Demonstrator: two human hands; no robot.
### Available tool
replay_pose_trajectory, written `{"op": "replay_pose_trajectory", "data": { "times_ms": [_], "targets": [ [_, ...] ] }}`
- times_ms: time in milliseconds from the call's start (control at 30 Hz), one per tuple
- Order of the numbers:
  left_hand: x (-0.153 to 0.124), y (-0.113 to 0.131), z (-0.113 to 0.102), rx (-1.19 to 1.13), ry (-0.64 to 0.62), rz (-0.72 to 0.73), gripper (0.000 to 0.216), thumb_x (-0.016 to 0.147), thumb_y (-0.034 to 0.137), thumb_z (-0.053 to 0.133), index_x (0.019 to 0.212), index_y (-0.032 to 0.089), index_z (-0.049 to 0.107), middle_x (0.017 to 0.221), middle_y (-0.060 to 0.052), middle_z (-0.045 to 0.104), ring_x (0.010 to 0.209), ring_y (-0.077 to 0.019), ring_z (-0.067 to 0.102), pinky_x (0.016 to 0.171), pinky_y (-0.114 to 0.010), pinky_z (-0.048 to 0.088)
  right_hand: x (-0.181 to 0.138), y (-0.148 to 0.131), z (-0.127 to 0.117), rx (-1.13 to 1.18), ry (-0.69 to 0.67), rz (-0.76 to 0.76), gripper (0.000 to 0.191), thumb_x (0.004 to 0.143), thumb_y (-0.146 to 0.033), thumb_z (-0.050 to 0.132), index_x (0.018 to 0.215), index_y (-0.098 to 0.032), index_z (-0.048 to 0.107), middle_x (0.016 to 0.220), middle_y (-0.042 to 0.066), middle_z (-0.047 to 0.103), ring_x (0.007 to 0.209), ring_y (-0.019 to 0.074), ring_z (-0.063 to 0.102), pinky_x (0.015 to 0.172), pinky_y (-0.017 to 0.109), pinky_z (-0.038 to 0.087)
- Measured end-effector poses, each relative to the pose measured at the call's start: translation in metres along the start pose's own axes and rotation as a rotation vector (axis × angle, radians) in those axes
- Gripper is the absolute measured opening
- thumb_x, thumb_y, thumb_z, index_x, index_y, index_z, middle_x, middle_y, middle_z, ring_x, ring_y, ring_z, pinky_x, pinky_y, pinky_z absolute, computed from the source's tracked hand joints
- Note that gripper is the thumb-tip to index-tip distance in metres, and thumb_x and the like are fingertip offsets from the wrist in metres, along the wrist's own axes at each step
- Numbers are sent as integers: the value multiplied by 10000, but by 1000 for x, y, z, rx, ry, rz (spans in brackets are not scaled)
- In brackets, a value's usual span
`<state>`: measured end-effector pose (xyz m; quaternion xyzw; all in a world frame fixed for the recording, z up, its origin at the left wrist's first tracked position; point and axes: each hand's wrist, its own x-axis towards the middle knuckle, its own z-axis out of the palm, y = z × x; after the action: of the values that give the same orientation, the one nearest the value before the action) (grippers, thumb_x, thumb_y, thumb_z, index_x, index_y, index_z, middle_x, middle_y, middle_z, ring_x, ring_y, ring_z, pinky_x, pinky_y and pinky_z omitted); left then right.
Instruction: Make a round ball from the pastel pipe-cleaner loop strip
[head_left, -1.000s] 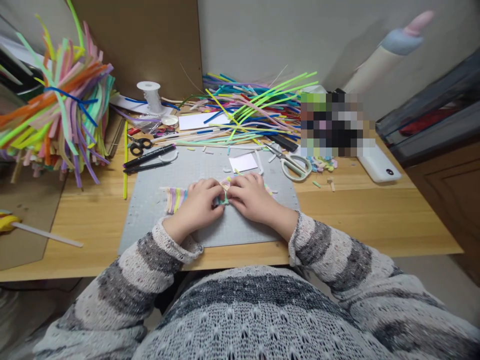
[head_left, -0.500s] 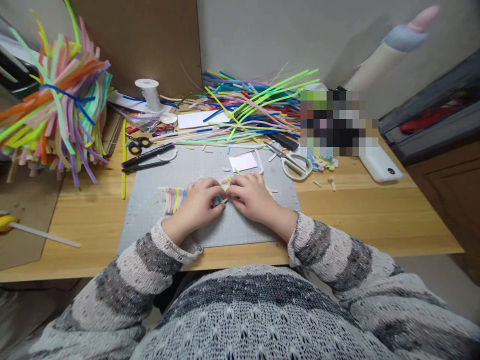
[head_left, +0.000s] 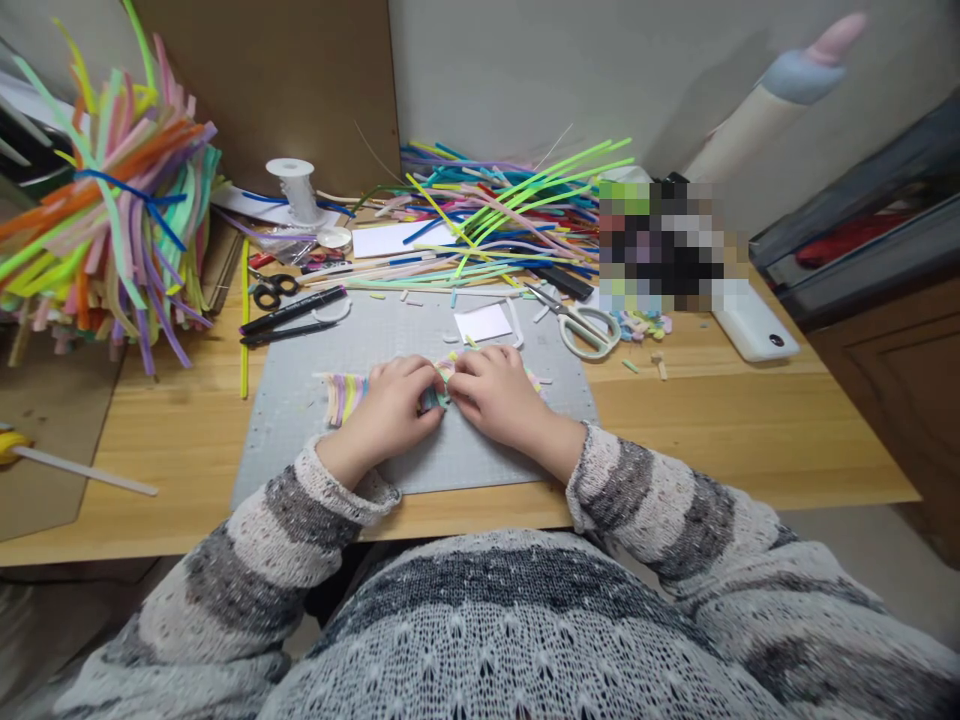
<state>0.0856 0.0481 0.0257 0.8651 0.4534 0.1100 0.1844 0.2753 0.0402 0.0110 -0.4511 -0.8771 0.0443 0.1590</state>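
My left hand [head_left: 390, 408] and my right hand [head_left: 499, 395] meet over a grey cutting mat [head_left: 315, 440], fingers curled and pinched together on a small piece of pastel pipe-cleaner work [head_left: 439, 390]. Most of that piece is hidden under my fingers. A row of short pastel pipe-cleaner bits [head_left: 343, 396] lies on the mat just left of my left hand. A small white card [head_left: 484, 323] rests on the mat beyond my hands.
A heap of coloured pipe cleaners [head_left: 510, 215] lies at the back, a big bundle [head_left: 112, 220] stands at the left. White-handled scissors [head_left: 581, 325], black scissors [head_left: 268, 290], black pens [head_left: 292, 315], a thread spool [head_left: 292, 190] and a white phone [head_left: 754, 330] surround the mat on the wooden table [head_left: 750, 430].
Both hands stay pinched on the small piece, fingers shifting only slightly. The view has drifted a little; nothing else moved.
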Motion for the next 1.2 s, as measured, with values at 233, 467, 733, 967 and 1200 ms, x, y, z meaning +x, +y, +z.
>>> {"op": "replay_pose_trajectory", "data": {
  "times_ms": [233,467,733,967,1200],
  "targets": [
    [0,2,5,9,59,-39,115,826,277,624,883,191,573,1054,-75,602,1015,-262,548,889,-423,418,1,3,1,152,6,53,112,926,-259,577,903,-216,677,1033,49,660,994,235,499,877,375,296],
    [-1,-2,7,-58,78,-13,85,853,258,612,904,215,665,1054,-56,612,1015,-240,564,919,-420,426,0,2,-3,217,-9,48,122,879,-279,622,981,-217,645,1109,58,647,1060,255,500,932,393,295],
    [2,-2,9,-210,122,-76,72,815,202,629,757,195,672,963,-46,636,951,-213,583,907,-400,443,-1,-2,0,111,14,16,108,907,-225,568,973,-220,653,1105,58,659,1060,253,493,937,416,254],
    [0,-1,-1,-164,22,-33,61,809,243,646,842,192,652,1040,-67,627,1026,-242,570,937,-427,440,-1,-1,-1,110,-2,22,124,932,-260,561,980,-246,674,1103,43,659,1051,244,491,911,404,244],
    [-3,-11,-14,-255,-10,4,101,869,239,594,946,190,637,1019,-58,647,951,-204,595,871,-366,461,0,-1,2,143,2,47,116,934,-255,563,922,-238,677,1068,41,655,1034,232,483,904,396,237]
  ]
}}
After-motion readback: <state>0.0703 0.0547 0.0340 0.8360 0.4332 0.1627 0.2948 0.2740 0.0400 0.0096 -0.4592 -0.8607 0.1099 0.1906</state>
